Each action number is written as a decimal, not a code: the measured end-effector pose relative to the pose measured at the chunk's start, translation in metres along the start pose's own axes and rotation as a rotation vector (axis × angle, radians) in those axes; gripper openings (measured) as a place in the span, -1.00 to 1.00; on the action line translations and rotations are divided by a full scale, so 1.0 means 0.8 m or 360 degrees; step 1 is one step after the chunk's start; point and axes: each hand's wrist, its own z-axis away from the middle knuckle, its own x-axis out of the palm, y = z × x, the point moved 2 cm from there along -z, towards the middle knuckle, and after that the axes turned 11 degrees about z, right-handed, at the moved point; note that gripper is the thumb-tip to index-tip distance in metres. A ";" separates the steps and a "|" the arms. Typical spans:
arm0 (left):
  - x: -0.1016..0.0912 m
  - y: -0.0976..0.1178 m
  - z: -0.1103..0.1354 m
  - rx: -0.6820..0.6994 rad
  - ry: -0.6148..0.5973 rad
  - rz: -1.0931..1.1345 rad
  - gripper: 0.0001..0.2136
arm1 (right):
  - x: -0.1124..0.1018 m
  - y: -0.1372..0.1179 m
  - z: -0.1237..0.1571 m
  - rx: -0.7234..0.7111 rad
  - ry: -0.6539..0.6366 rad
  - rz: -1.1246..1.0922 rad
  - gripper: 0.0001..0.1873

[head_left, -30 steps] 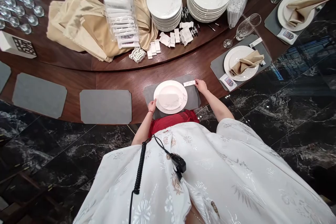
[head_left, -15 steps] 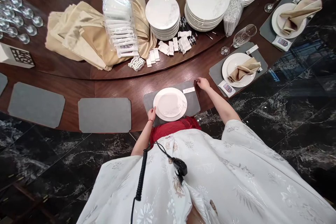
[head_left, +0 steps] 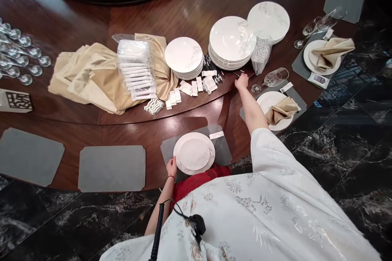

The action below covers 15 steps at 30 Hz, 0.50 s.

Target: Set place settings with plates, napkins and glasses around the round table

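unit status, read from my remote head view. the right hand (head_left: 241,81) is extended across the table to just beside the black chopsticks (head_left: 212,65). its fingers are loosely together, and i cannot tell whether a thin stick lies between them. the left hand (head_left: 171,167) rests at the near rim of the lower plate (head_left: 202,167), fingers slightly curled; i cannot confirm a grip. the upper plate (head_left: 194,154) sits on the lower plate, on the grey mat (head_left: 225,151), with a white paper sleeve (head_left: 216,135) just beyond. step in hand, as i judge it: the right hand is working at the supply group. a clear view of its fingertips is required before i can report a hold.
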 end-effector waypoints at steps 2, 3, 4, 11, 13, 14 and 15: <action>-0.001 0.005 0.004 0.0049 0.0049 -0.0005 -0.35 | -0.003 0.006 -0.020 -0.0016 -0.0029 0.0096 -0.27; -0.002 0.008 0.006 0.0059 0.0063 -0.0012 -0.34 | -0.004 0.007 -0.026 -0.0037 -0.0039 0.0151 -0.25; -0.002 0.010 0.008 0.0048 0.0070 -0.0023 -0.34 | -0.006 0.006 -0.030 -0.0060 -0.0038 0.0207 -0.27; -0.001 0.028 0.018 -0.0043 0.0078 -0.0120 -0.41 | -0.012 -0.017 -0.004 -0.0199 -0.0035 0.0518 -0.66; 0.000 0.032 0.017 -0.0066 0.0086 -0.0133 -0.43 | -0.010 -0.021 0.014 -0.0201 -0.0121 0.0553 -0.64; 0.000 0.033 0.016 -0.0082 0.0092 -0.0134 -0.45 | -0.009 -0.021 0.024 -0.0211 -0.0173 0.0567 -0.62; -0.001 0.034 0.015 -0.0099 0.0101 -0.0131 -0.48 | -0.008 -0.021 0.035 -0.0230 -0.0221 0.0581 -0.61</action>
